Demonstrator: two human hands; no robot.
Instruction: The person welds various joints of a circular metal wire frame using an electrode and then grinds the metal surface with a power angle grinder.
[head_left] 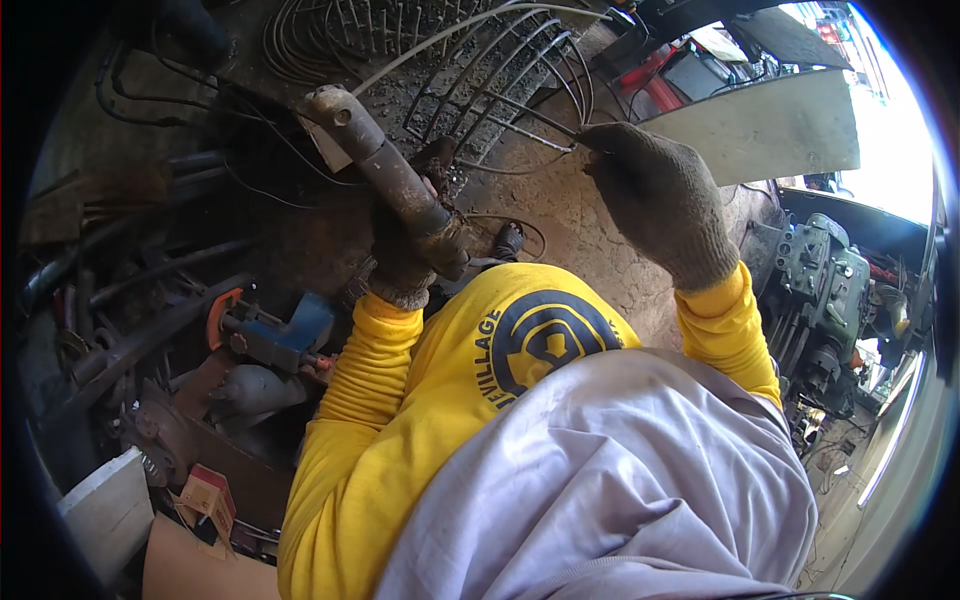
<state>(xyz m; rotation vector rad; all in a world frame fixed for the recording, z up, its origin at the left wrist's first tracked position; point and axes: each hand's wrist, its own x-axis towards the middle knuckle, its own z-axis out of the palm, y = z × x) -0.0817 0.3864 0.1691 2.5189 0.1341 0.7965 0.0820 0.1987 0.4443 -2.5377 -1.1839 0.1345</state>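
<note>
The left hand, in a dirty knit work glove, is wrapped tight around the lower end of a rusty metal pipe-shaped tool, fingers curled fully about it. The tool slants from the hand up toward eleven o'clock and ends in a rounded head with a small hole. It looks heavy, rigid and rough with rust, so the glove should grip it well; the low hold near its thick collar, where the hand sits, seems the sound place to take it.

The right hand, also gloved, sits at about two o'clock from the left one. Its fingers are pressed together, pinching the end of a thin steel wire that belongs to a wire grille of curved rods fanning out toward twelve o'clock. The rods look stiff but springy, light singly, and liable to snap back if let go; the tips look sharp enough to warrant the glove.

Under both lies a grimy, cracked concrete floor. At nine o'clock from the left hand lie dark pipes and scrap, and at seven o'clock a blue power tool. A small cardboard box lies lower still. At three o'clock stands a green machine.
</note>
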